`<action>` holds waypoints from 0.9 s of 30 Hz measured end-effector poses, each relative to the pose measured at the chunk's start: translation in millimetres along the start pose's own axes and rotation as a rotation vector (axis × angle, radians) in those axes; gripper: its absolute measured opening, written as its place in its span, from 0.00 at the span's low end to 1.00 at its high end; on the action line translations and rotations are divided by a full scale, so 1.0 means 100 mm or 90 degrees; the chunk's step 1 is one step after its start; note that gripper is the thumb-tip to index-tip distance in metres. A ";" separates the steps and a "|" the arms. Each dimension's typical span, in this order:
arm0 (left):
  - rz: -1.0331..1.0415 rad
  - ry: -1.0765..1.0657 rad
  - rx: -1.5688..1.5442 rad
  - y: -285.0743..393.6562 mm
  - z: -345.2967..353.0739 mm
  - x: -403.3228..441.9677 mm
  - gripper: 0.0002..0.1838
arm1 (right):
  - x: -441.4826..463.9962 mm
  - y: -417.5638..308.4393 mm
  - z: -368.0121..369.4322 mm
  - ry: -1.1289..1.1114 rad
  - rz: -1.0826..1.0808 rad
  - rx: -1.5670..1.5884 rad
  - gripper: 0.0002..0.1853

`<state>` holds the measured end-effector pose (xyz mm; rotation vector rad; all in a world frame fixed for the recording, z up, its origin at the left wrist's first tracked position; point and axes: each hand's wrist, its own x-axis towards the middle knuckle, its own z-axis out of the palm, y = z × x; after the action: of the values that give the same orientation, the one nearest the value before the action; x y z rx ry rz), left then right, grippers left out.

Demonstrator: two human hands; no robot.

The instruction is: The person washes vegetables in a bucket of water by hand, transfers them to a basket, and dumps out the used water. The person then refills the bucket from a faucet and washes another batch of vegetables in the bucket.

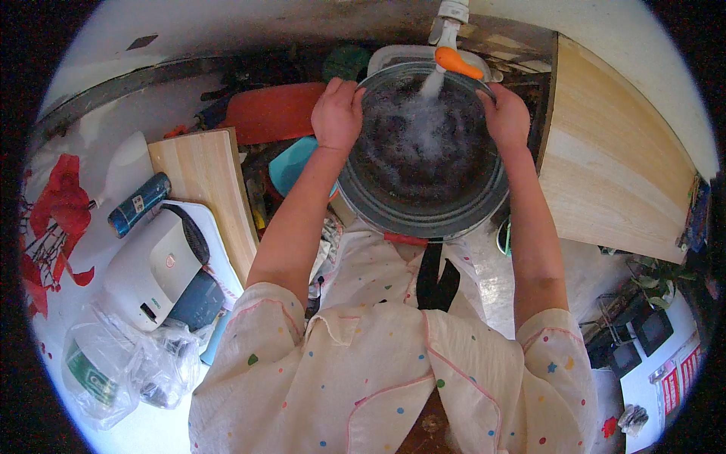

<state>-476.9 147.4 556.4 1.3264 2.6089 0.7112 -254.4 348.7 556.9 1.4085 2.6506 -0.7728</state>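
Note:
A large, round, dark grey basin (423, 198) is held out in front of me under the tap. My left hand (337, 115) grips its rim on the left. On the opposite side, my right hand (505, 118) has its fingers closed round the rim, thumb on top. Water (431, 87) streams from the white tap (449, 32) into the basin, and white spray or foam shows in its middle. An orange tap handle (457, 62) points to the right above the far rim. The fingers' undersides are hidden behind the rim.
A pale sink rim (389, 54) shows behind the basin. Wooden boards stand left (204, 174) and right (612, 151). A red container (268, 113) and a blue bowl (291, 166) lie left. A white appliance (155, 268) and a plastic bag (94, 371) sit further left.

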 end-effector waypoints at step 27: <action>0.003 -0.001 0.004 0.04 -0.02 -0.01 0.07 | -0.04 0.01 0.00 0.034 -0.022 0.003 0.15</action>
<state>-474.5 147.5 560.0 1.3354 2.6091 0.7031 -251.4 346.2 557.1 1.4068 2.7216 -0.7548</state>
